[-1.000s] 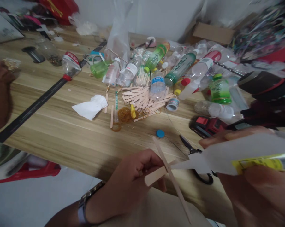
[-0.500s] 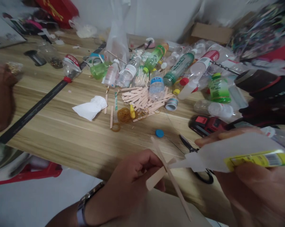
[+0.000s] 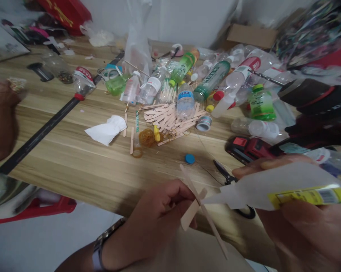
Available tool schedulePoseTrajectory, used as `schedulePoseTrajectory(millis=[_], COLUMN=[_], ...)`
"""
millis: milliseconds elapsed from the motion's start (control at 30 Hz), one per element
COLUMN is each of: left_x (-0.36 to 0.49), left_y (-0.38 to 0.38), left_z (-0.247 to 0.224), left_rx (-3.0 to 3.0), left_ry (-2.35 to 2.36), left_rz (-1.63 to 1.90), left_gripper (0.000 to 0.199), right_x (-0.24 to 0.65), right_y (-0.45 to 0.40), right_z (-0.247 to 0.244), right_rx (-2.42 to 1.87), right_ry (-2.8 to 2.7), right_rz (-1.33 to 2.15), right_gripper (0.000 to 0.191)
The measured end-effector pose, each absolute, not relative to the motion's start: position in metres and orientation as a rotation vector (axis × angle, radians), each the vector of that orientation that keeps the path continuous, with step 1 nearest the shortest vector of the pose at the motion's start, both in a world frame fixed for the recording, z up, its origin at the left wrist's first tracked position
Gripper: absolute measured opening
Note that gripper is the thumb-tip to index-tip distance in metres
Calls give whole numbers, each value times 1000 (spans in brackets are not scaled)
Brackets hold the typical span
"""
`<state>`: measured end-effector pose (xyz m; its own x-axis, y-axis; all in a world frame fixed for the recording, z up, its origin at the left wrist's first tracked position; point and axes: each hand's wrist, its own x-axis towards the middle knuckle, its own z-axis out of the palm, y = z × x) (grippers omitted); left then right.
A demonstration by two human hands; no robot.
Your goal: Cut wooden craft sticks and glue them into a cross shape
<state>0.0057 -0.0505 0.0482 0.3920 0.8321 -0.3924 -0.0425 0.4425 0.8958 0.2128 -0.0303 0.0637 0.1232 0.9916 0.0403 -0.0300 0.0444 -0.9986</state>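
Note:
Near the table's front edge, my left hand (image 3: pixel 161 215) pinches crossed wooden sticks (image 3: pixel 212 223), one long and thin, the other short and wide. My right hand (image 3: pixel 309 223) is wrapped round a translucent glue bottle (image 3: pixel 258 185) with a yellow label. The bottle's nozzle points left, its tip at the crossing of the sticks; whether it touches them is hard to tell. Black scissors (image 3: pixel 225 172) lie partly hidden behind the bottle. A blue cap (image 3: pixel 190 158) rests just beyond the sticks.
A pile of wooden sticks (image 3: pixel 164 117), rubber bands (image 3: pixel 147 138) and plastic bottles (image 3: pixel 215 77) covers the table's middle. A power drill (image 3: pixel 309 94) is at right. White tissue (image 3: pixel 106 130) and a long black bar (image 3: pixel 42 132) lie left. Another person's arm (image 3: pixel 2 121) rests at far left.
The short wide stick has turned slightly in my left hand, its near end now further right. The glue bottle has shifted very little, its nozzle still at the crossing.

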Motion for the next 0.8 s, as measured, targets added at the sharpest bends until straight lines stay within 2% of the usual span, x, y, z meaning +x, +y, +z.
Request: schedulePoseTrajectory(millis=[233, 500, 633, 800], left_x=[7, 9, 10, 10], left_y=[-48, -50, -47, -46], left_z=[50, 44, 42, 43], left_rx=[948, 950, 966, 997], left_ry=[1031, 1073, 1085, 1106], left_rz=[668, 670, 672, 682], left_gripper=[10, 19, 14, 14], right_x=[213, 219, 218, 216], right_y=[-25, -28, -26, -21], right_z=[64, 56, 55, 56], right_rx=[-1173, -1114, -1129, -1119], right_ry=[-1119, -1100, -1117, -1060], right_rz=[1101, 1109, 1114, 1081], right_gripper=[36, 36, 40, 36])
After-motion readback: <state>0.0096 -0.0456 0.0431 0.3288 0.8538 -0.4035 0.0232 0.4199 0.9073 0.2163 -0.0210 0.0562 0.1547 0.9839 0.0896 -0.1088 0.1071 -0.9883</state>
